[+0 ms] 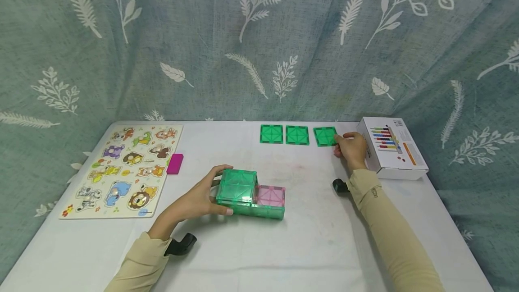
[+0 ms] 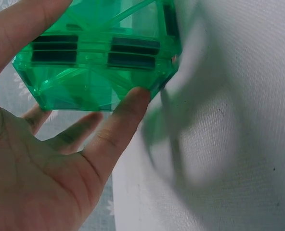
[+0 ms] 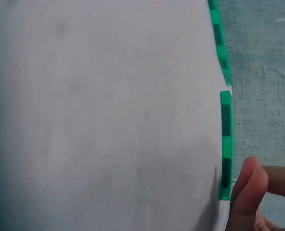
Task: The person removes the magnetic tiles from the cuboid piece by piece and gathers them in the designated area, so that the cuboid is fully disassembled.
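Green tiles, loose: three, in a row along the far edge of the table (image 1: 308, 247), right of centre: left tile (image 1: 271, 134), middle tile (image 1: 297, 135), right tile (image 1: 325, 136), the last slightly askew. Gaps between all three.

Green tile structure: one (image 1: 237, 186), mid-table; taller at its left end, lower at right, with one pink tile (image 1: 270, 196) on the lower part.

Hands: two. Left hand (image 1: 198, 202) spread wide around the structure's left end, gripping it, fingers and thumb on opposite sides. Right hand (image 1: 352, 150) at the right tile's right edge, thumb and fingertip drawn close together; whether they pinch the tile, cannot tell.

Others: one animal puzzle board (image 1: 95, 214) by the table's left edge, eleven animals counted; one magenta block (image 1: 175, 164) at the board's right edge; one white printed box (image 1: 391, 145) toward the far right corner.

Surface: white cloth, faint creases toward the near edge. Room: blue-green fabric (image 1: 202, 21) behind and at both sides, white leaf print.
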`<state>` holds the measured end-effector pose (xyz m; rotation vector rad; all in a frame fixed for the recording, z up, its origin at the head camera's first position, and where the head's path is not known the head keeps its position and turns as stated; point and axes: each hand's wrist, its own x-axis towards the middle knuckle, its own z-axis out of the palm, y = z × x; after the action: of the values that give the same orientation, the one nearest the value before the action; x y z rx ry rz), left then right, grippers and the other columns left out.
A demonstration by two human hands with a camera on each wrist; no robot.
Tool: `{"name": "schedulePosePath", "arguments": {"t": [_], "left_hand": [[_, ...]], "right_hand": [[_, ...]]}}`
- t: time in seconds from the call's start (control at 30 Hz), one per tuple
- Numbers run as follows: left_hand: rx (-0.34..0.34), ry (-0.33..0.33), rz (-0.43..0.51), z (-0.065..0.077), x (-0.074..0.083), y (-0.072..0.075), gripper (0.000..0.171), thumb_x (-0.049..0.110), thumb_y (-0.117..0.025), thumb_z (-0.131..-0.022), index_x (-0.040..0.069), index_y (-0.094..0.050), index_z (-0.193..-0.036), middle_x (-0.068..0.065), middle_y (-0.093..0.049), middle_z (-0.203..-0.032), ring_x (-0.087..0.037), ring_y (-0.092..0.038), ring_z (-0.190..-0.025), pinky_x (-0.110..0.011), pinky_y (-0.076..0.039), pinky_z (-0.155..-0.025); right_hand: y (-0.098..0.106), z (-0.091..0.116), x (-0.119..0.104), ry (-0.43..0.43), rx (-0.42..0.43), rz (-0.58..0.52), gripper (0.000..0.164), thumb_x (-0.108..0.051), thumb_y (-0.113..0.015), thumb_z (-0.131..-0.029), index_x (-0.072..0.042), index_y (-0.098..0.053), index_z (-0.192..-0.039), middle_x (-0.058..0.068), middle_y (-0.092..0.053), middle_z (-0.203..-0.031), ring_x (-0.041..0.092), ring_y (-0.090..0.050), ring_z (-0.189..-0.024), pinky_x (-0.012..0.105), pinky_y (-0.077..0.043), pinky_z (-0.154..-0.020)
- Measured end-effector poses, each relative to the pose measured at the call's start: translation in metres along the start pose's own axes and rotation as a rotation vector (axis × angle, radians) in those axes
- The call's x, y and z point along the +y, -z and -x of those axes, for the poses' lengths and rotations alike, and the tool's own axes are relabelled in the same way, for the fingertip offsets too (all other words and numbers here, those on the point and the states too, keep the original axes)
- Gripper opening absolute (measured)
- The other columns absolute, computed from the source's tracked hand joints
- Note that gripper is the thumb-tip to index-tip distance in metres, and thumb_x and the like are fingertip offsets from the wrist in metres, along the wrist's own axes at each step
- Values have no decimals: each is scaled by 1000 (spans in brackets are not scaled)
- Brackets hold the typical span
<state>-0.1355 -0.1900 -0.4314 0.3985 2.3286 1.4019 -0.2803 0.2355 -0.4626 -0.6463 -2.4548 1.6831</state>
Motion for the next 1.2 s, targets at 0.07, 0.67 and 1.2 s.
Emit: {"name": "schedulePosePath", "arguments": {"t": [0.07, 0.67, 1.2], "left_hand": [[-2, -2, 7, 0, 1, 0, 108, 21, -93, -69, 28, -25, -153, -15, -19, -163, -55, -20, -149, -61, -49, -104], [-2, -21, -25, -3, 1, -3, 108, 23, -93, -70, 30, -25, -153, -15, -32, -160, -48, -24, -150, -66, -41, -110], [37, -32, -104, 0, 3, -2, 106, 28, -95, -67, 27, -29, -149, -13, -43, -154, -44, -32, -148, -72, -27, -115]], "right_hand": [[0, 1, -4, 50, 10, 50, 42, -27, -64, -98, 1, -57, -128, -7, -60, -60, 2, -58, -43, 19, -51, -47], [-22, 55, -53, 448, -166, 361, 45, -42, -54, -103, 0, -63, -119, 16, -73, -88, 27, -71, -70, 30, -53, -55], [-34, 108, -67, 666, -375, 378, 27, -34, -60, -101, -11, -70, -111, 8, -75, -97, 23, -71, -87, 37, -58, -72]]}}
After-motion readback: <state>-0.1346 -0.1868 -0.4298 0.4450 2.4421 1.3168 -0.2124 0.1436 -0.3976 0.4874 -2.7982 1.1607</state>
